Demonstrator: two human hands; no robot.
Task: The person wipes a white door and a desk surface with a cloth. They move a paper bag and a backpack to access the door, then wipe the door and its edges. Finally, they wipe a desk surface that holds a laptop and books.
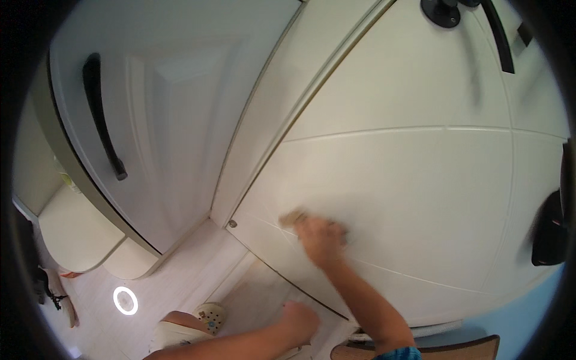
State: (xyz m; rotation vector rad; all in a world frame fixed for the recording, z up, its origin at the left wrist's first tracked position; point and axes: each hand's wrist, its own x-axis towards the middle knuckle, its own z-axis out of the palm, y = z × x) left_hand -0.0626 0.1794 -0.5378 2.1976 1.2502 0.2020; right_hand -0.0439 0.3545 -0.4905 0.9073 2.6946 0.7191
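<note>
My right hand [321, 240] is pressed close to a white tiled panel [405, 189], low on its left side. In its fingers is a blurred beige object [291, 218], possibly a brush or a sponge; its end sticks out to the left near a grout line. A darker blurred part shows at the hand's right side. Below, my left hand [302, 323] hangs over the pale floor near the panel's lower edge. Its fingers curl out of sight, so whether it holds anything is hidden.
A white door [180, 135] with a black handle [103, 117] stands at left, beside a rounded white cabinet [81, 229]. Black fixtures [443, 13] project from the panel's top right. A cream clog [210, 317] is on the floor. A brown woven object [459, 351] lies bottom right.
</note>
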